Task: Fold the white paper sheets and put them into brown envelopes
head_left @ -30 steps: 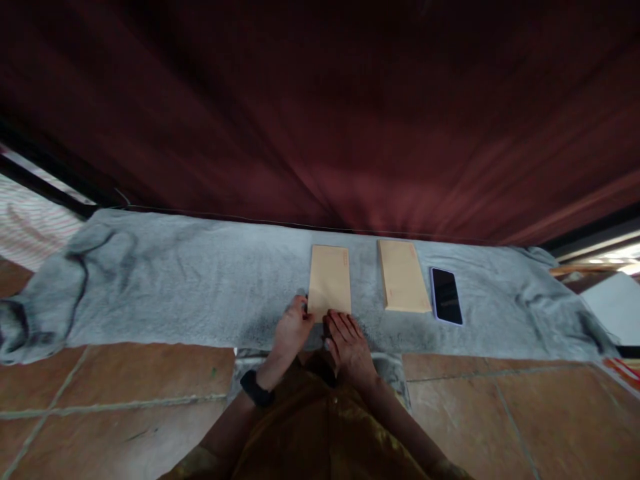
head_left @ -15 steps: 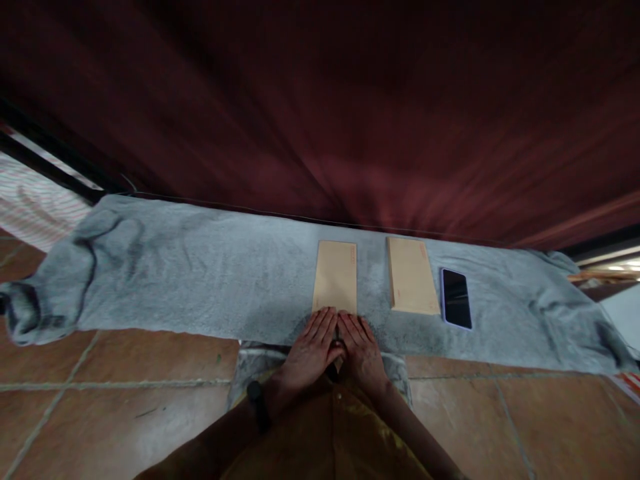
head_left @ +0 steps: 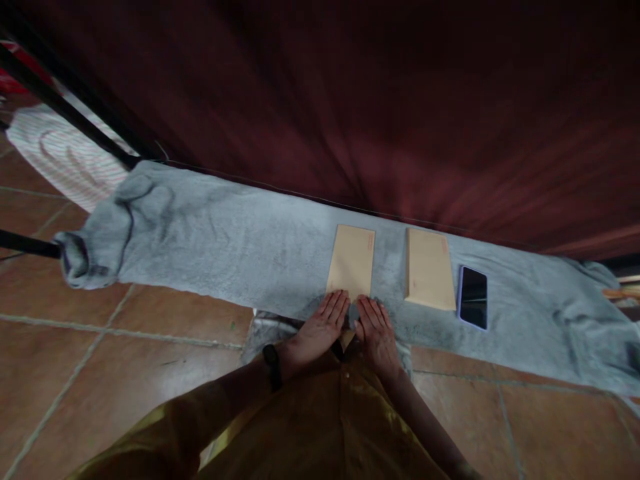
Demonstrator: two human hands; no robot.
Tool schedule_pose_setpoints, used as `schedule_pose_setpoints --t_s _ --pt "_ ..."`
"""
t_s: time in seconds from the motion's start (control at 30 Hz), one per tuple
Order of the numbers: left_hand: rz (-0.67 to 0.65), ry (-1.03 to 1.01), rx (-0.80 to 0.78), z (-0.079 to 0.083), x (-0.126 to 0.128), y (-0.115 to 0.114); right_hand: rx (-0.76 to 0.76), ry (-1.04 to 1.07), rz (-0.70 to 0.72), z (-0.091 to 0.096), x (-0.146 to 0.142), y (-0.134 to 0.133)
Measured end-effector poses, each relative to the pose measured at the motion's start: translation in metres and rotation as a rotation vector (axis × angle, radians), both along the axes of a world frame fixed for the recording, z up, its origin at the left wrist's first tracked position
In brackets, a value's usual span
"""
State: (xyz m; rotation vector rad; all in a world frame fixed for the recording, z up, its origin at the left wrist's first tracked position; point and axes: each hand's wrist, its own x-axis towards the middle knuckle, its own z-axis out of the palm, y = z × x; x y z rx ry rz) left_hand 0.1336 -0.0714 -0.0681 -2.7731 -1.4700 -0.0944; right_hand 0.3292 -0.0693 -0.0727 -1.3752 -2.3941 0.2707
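A tan paper envelope (head_left: 352,259) with small red print lies flat on a grey cloth (head_left: 270,240) in front of me. My left hand (head_left: 326,327) rests on its lower left end, fingers stretched out flat. On the lower right end lies my right hand (head_left: 376,333), its fingers flat as well. Between the hands a pointed tan flap of the envelope hangs toward my body. To the right sits a stack of similar envelopes (head_left: 429,269), which neither hand touches.
A phone (head_left: 473,297) in a purple case lies right of the stack. Behind the cloth hangs a dark red curtain (head_left: 320,120). Black bars (head_left: 75,113) and a striped cloth (head_left: 75,157) are at the left. Tiled floor (head_left: 190,380) lies below.
My hands have moved slightly apart at the envelope's near end, and the pointed flap shows more between them. The whole view has tilted and shifted.
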Motion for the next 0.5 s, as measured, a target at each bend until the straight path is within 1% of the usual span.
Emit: schedule_pose_setpoints --t_s 0.1,0.2,0.33,0.5 --pt "0.032 0.025 0.003 -0.001 0.004 -0.001 0.011 0.024 0.031 -0.002 -0.012 0.001" --pt "0.029 -0.006 -0.008 0.001 0.003 -0.001 0.022 0.024 0.026 -0.005 -0.017 0.001" --pt "-0.015 -0.034 -0.017 0.003 -0.003 0.001 0.019 -0.014 0.007 -0.009 -0.013 -0.001" --pt "-0.039 0.030 0.036 -0.002 -0.008 0.003 0.034 -0.042 0.002 -0.010 -0.007 -0.002"
